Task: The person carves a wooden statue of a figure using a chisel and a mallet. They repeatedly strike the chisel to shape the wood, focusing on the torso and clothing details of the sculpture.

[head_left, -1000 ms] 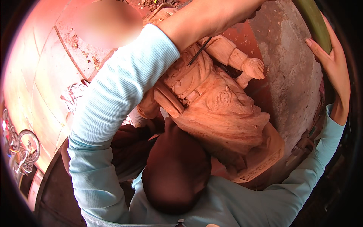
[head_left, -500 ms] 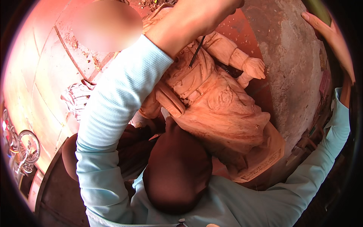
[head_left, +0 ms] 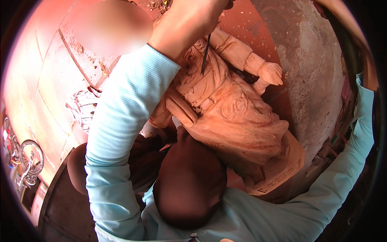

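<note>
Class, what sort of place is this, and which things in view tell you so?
Probably a carving workshop, perhaps partly outdoors: a large carved figure fills the middle, loose debris is scattered near its upper end, and a bicycle wheel shows at far left.

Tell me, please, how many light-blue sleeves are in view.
2: the left sleeve at picture left, the right sleeve at picture right, the carved statue between them.
</note>
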Tool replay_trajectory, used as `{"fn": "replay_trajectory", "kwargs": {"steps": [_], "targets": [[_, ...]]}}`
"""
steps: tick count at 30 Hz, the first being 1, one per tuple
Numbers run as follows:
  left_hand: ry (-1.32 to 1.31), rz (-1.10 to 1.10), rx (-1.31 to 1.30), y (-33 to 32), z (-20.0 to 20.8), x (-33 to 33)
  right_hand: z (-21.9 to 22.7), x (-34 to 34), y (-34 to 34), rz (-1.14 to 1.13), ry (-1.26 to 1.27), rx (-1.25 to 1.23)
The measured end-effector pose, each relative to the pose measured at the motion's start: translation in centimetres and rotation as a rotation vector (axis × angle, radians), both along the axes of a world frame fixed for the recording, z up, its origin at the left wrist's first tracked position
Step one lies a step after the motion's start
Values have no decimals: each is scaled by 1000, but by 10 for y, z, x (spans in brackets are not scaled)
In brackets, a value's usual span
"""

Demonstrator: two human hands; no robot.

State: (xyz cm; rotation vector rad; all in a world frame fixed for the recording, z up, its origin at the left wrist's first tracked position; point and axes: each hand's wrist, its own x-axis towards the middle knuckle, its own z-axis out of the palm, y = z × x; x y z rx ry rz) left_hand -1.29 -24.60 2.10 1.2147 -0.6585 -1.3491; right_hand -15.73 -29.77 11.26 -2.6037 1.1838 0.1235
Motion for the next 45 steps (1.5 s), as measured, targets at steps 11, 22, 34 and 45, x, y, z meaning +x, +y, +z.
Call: {"fn": "replay_trajectory", "kwargs": {"steps": [11, 22, 34, 45], "targets": [[-755, -182, -569, 8, -14, -44, -14, -87, -2, -313, -170, 137], [-953, -328, -807, 83, -32, -121, -69, -158, 145, -850, -713, 378], [-982, -273, -760, 72, -41, -118, -85, -167, 192, -1129, -814, 520], [-955, -282, -652, 70, -49, -123, -83, -168, 197, -1130, -681, 454]]}}
